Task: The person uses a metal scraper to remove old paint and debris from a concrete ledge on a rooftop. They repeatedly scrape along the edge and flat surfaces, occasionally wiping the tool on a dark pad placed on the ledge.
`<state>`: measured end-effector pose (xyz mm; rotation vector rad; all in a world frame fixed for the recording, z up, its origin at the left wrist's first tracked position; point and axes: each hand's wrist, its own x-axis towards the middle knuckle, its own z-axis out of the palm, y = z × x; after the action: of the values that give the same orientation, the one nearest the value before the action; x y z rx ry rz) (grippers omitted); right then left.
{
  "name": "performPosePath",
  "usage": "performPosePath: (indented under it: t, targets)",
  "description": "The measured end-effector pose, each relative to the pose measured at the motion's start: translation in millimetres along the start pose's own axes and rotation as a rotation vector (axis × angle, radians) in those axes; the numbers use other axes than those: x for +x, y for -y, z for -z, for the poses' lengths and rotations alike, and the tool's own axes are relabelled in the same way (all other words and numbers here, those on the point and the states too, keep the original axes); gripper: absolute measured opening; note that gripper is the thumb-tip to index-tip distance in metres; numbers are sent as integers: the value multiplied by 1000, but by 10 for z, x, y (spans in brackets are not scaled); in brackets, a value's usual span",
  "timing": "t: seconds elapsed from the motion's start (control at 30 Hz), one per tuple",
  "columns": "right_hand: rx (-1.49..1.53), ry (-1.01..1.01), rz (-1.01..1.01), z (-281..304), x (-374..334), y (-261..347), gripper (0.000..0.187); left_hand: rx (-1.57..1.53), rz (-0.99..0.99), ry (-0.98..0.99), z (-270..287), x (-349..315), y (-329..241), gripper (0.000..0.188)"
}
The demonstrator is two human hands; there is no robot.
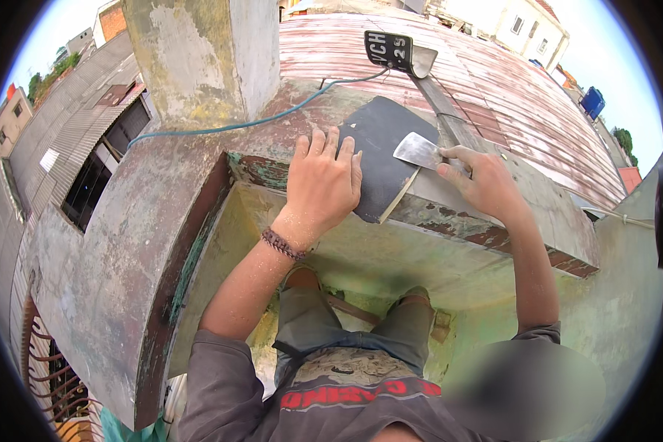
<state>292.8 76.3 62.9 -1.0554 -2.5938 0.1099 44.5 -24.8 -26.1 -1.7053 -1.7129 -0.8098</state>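
My left hand (320,180) rests palm down with its fingers stretched out, at the left side of a dark grey sheet (379,166). The sheet lies across the top of a weathered concrete ledge, and its pale lower-right edge sticks out past the ledge's near side. In my right hand (486,180) is a putty knife, gripped by the handle. The putty knife's broad metal blade (418,150) is over the right part of the sheet; whether it touches the surface I cannot tell. Most of the handle is hidden by my fingers.
The ledge (147,191) curves toward me on the left, its paint peeling. A pillar (199,66) rises at the back left. A blue cable (250,123) runs to a bent black plate (388,50) beside a wooden strip (438,103). Beyond lies a rusty corrugated roof (523,103).
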Motion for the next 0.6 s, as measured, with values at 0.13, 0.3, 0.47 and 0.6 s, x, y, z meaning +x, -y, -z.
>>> performPosePath:
  t: [0.13,0.3,0.47,0.6]
  targets:
    - [23,126,-66,82,-13,330,45,33,198,31,62,52,-244,34]
    - [57,81,9,-79,254,123,46,-147,104,236,-14,312,-68,34]
    - [82,124,111,-56,200,322,47,-346,-30,319,95,350,541,34]
    - [44,194,39,-48,338,304,46,-387,37,416,-25,358,559,38]
